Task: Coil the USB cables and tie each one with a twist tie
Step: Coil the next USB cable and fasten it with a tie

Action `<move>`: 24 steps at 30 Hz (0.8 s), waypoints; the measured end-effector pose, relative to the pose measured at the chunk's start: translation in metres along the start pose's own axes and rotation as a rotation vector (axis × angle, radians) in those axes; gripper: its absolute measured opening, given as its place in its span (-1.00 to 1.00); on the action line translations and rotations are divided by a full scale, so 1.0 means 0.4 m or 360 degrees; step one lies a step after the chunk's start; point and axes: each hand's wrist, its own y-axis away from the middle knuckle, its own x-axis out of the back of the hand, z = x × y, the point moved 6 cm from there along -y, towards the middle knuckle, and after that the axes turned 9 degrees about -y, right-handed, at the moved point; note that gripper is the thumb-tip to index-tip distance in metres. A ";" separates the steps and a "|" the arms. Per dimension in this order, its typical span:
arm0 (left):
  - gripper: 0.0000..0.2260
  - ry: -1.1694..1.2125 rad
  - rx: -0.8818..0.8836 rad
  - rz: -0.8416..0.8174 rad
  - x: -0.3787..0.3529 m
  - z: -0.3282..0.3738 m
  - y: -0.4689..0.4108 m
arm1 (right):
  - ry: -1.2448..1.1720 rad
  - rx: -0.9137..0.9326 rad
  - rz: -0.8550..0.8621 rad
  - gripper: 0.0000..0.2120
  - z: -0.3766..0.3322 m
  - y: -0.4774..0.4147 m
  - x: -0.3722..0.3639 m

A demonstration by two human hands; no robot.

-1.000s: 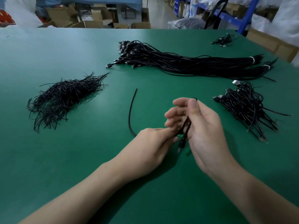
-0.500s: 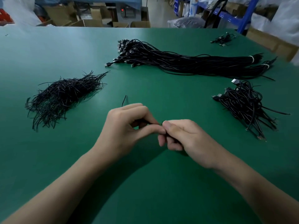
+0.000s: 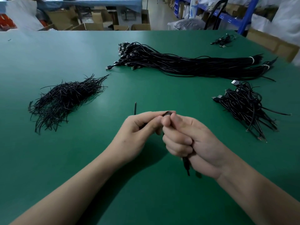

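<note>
My right hand [image 3: 191, 143] is closed around a folded black USB cable [image 3: 185, 164]; the cable's lower end sticks out below my fist. My left hand [image 3: 138, 133] pinches a black twist tie [image 3: 135, 108] against the top of the cable, and the tie's free end pokes up behind my fingers. Both hands meet over the middle of the green table [image 3: 146, 184]. Most of the cable is hidden inside my fist.
A heap of black twist ties [image 3: 65, 99] lies at the left. A long bundle of straight USB cables [image 3: 186, 64] stretches across the back. Tied cables [image 3: 245, 106] are piled at the right. A few more cables [image 3: 223, 40] lie at the far right corner.
My right hand has turned and closed into a fist around the cable. My left hand drew the tie up from the table to the cable's top; only its tip now shows.
</note>
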 end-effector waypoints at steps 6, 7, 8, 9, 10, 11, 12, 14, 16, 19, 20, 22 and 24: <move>-0.65 -0.0752 -0.0178 -0.0307 -0.053 0.021 0.015 | 0.0013 0.0454 0.0401 -0.72 -0.057 -0.008 0.037; -0.60 -0.0819 -0.0205 -0.0319 -0.059 0.026 0.016 | 0.0068 0.0500 0.0467 -0.71 -0.062 -0.006 0.044; -0.60 -0.0874 -0.0230 -0.0320 -0.064 0.030 0.017 | 0.0154 0.0542 0.0530 -0.71 -0.065 -0.003 0.049; -0.65 -0.0915 -0.0256 -0.0311 -0.067 0.031 0.018 | 0.0274 0.0579 0.0583 -0.71 -0.065 -0.001 0.052; -0.73 -0.0947 -0.0277 -0.0289 -0.068 0.029 0.020 | 0.0411 0.0611 0.0621 -0.71 -0.064 0.002 0.053; -0.79 -0.0988 -0.0293 -0.0260 -0.067 0.026 0.023 | 0.0542 0.0639 0.0640 -0.71 -0.062 0.003 0.050; -0.80 -0.1047 -0.0306 -0.0237 -0.067 0.025 0.024 | 0.0660 0.0664 0.0646 -0.71 -0.060 0.005 0.045; -0.77 -0.1170 -0.0336 -0.0205 -0.064 0.026 0.025 | 0.0879 0.0715 0.0654 -0.73 -0.057 0.007 0.037; -0.77 -0.1209 -0.0347 -0.0175 -0.055 0.032 0.024 | 0.1109 0.0778 0.0678 -0.75 -0.059 0.012 0.031; -0.76 -0.1185 -0.0322 -0.0160 -0.041 0.038 0.022 | 0.1443 0.0882 0.0749 -0.77 -0.068 0.023 0.034; -0.76 -0.1190 -0.0342 -0.0150 -0.038 0.043 0.023 | 0.1551 0.0885 0.0773 -0.77 -0.069 0.026 0.037; -0.72 -0.1270 -0.0418 -0.0140 -0.035 0.055 0.025 | 0.1766 0.0813 0.0796 -0.76 -0.065 0.025 0.044; -0.71 -0.1356 -0.0480 -0.0133 -0.025 0.060 0.025 | 0.1948 0.0630 0.0798 -0.75 -0.051 0.020 0.055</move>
